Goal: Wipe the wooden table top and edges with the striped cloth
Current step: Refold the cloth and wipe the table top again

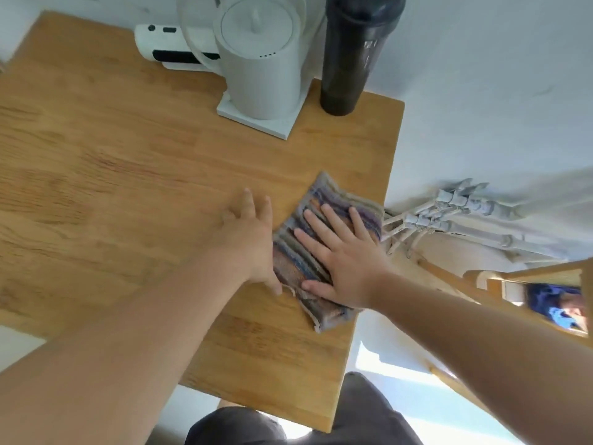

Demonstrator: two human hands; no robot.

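The striped cloth [298, 255], folded and in blue, orange and grey bands, lies on the wooden table [128, 175] close to its right edge. My right hand [343, 255] presses flat on top of the cloth with the fingers spread. My left hand [253, 242] rests flat on the bare wood just left of the cloth, fingers apart, its thumb touching the cloth's near left corner. The left hand looks slightly blurred.
A white kettle [263, 65] on a square base stands at the back of the table, with a dark tall bottle [349, 59] to its right and a white device [167, 46] behind it. Pipes [449, 213] run along the wall beyond the right edge. A wooden chair [529, 284] stands at right.
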